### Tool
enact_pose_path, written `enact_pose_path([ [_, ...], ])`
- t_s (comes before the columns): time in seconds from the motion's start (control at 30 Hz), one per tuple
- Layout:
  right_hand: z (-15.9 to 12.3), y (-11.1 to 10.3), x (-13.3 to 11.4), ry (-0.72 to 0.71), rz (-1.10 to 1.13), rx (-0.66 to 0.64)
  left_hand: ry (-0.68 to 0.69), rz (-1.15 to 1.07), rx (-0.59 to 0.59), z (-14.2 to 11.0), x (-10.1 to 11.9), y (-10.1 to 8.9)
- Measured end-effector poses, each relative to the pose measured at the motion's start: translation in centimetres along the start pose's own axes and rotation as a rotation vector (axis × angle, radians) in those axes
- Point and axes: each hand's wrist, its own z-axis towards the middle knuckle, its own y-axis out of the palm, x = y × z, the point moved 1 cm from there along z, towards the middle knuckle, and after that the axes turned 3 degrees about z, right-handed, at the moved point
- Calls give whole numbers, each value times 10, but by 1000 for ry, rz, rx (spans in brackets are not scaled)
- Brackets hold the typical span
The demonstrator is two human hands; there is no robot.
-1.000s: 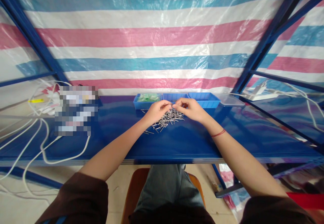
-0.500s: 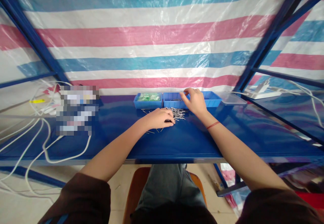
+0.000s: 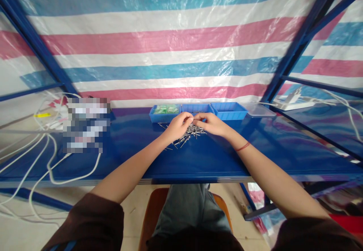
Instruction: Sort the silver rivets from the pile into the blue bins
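Observation:
Above a heap of thin metal pins that look like rivets [image 3: 193, 130], my two hands meet at the fingertips. My left hand [image 3: 179, 125] is closed, thumb and fingers pinched together; whatever they hold is too small to make out. Coming in from the right, my right hand [image 3: 211, 123] also has its thumb and fingers drawn together at the same spot, its contents hidden. Just behind the hands stands the middle blue bin [image 3: 202, 109], partly covered by them, with some metal pieces inside. A few pins lie scattered to the left of the heap.
The left blue bin [image 3: 153, 117] contains green-and-white packets. A third blue bin [image 3: 231, 115] stands at the right, beside a clear plastic lid [image 3: 261, 110]. White cables [image 3: 51, 160] hang over the left side of the blue table [image 3: 198, 164]. Blue posts flank a striped sheet.
My right hand has come down and left from over the bins to meet my left hand. My left hand has risen slightly off the heap, uncovering more pins.

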Motion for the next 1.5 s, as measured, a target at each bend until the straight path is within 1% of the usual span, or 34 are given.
enact_pose_path([
  [0.07,0,4,-1,-11,67,-24,-58,-113,38,2,-3,2],
  [0.2,1,8,-2,-24,108,3,-155,-257,25,3,-5,3],
  [0.27,1,7,-1,-26,106,8,-179,-298,18,3,-4,3],
  [0.43,1,6,0,-17,118,35,-134,-321,45,3,-5,4],
  [0.57,3,9,1,16,215,43,-108,-353,100,4,-8,4],
  [0.63,4,10,2,26,276,99,-103,-365,133,5,-9,3],
  [0.73,5,10,1,9,298,253,-106,-366,179,6,-9,1],
  [0.8,2,8,-3,-32,219,322,-121,-370,171,5,-9,1],
  [0.83,1,7,-7,-64,149,334,-132,-369,151,5,-8,1],
  [0.93,-2,5,-18,-166,-83,304,-175,-338,52,4,-7,3],
  [1.0,0,3,-19,-198,-175,308,-202,-302,17,3,-7,3],
  [1.07,6,-1,-11,-191,-233,392,-221,-254,42,4,-6,1],
  [1.13,14,-6,4,-157,-309,500,-226,-167,70,4,-6,-4],
  [1.17,18,-9,13,-130,-362,535,-218,-110,61,5,-5,-7],
  [1.2,21,-12,22,-98,-427,537,-202,-44,36,5,-5,-10],
  [1.27,23,-15,33,-46,-561,496,-140,98,-36,6,-5,-16],
  [1.33,22,-14,34,-57,-635,441,-73,228,-72,6,-6,-22],
  [1.4,17,-6,23,-148,-602,355,-38,307,-52,6,-7,-27],
  [1.47,13,8,6,-278,-491,192,-36,333,5,7,-7,-31],
  [1.5,11,16,-1,-338,-448,90,-40,338,33,7,-8,-33],
])
